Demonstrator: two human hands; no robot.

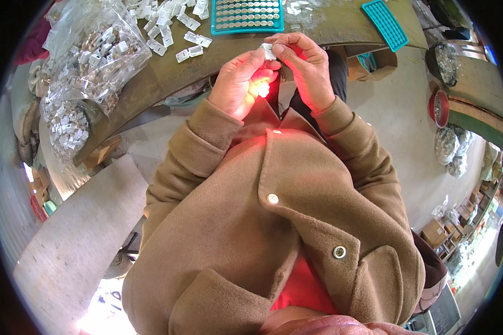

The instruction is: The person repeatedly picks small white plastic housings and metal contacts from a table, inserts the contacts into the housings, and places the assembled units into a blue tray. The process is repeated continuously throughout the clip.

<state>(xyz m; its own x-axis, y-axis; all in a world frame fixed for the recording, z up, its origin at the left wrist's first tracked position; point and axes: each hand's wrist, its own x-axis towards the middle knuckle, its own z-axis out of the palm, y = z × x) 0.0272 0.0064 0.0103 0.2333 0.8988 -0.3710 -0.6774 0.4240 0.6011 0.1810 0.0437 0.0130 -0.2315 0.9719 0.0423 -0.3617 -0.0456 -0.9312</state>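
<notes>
Both hands meet at the near edge of the table, holding one small white plastic case between them. My left hand pinches it from the left, and a bright red glow lights that palm and its fingers. My right hand grips the same case with thumb and forefinger from the right. Just beyond lies a teal tray with rows of round silvery pieces. Left of that tray, several loose white plastic cases are scattered on the table.
A clear plastic bag full of white and brownish pieces sits at the table's left. A second teal tray rests near the right edge. On the right are a cardboard box, a red bowl and filled plastic bags.
</notes>
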